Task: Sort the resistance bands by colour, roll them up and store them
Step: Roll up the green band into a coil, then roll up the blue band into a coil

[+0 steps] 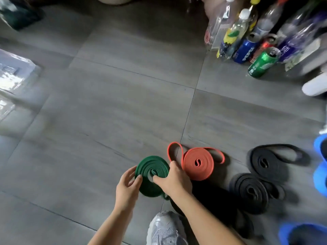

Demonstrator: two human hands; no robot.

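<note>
A green resistance band [150, 167] is coiled into a flat roll just above the grey floor. My left hand [126, 187] holds its left rim with curled fingers. My right hand [174, 179] grips its right side, thumb pressed near the coil's centre. To the right lies a red band [198, 163], rolled, with loose loops trailing off both sides. Further right are two black rolled bands, one [251, 190] near me and one [267, 161] behind it with a long loose loop.
Bottles and cans [254, 48] crowd the far right corner. Blue objects [320, 167] sit at the right edge, a white shoe [315, 85] above them. My grey sneaker [164, 228] is at the bottom. A clear plastic box [14, 75] stands at the left.
</note>
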